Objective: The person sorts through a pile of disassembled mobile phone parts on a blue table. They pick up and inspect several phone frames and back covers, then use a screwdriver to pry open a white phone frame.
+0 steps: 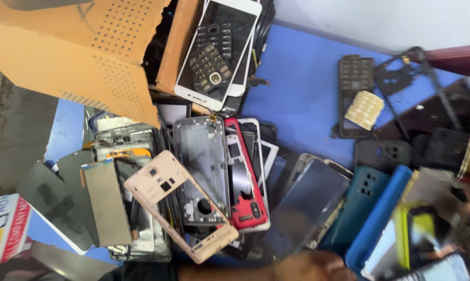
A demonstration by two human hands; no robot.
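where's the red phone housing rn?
Head view, centre of the pile: the red phone housing lies between the grey metal frame on its left and the dark screen panel on its right.

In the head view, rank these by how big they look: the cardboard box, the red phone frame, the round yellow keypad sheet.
1. Brown perforated cardboard box, though nearest the camera
2. Red phone frame
3. Round yellow keypad sheet

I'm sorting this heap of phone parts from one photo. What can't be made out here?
- Hand, head view: cut by the bottom edge; fingers unseen, which hand unclear.
- Cardboard box: its inside is hidden by its own flap and the top edge.
- Yellow case: blurred.
- Parts under the pink frame: covered by the heap.
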